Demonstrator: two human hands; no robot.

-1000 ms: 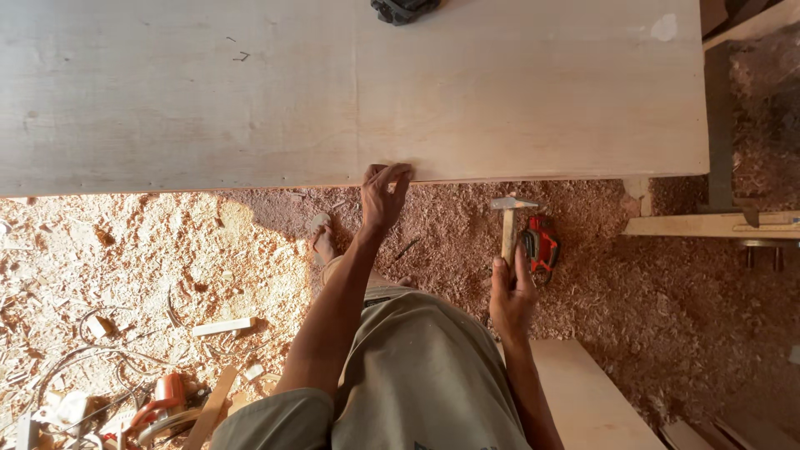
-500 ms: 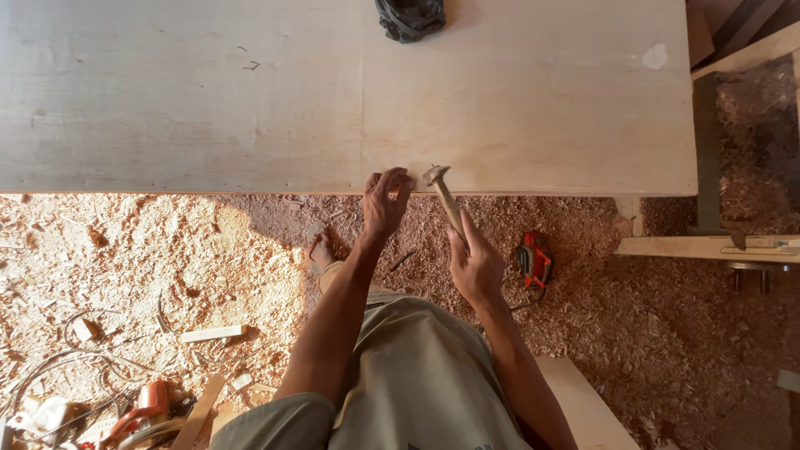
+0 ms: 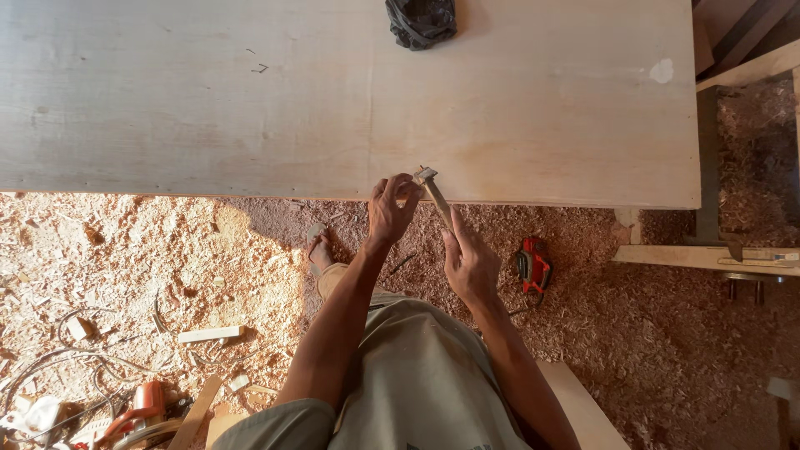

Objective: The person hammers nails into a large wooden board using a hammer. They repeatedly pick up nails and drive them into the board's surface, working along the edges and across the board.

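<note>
Lowered hammer in right hand meets left fingers.

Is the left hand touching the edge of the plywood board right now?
Touching. The head view shows the left hand with its fingertips curled onto the near edge of the plywood board, beside the head of the hammer that the right hand holds.

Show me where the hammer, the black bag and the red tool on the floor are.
hammer (image 3: pixel 437 198), head view, on the wooden handle.
black bag (image 3: pixel 421 21), head view, on its crumpled middle.
red tool (image 3: pixel 534 265), head view, on its red body.
</note>
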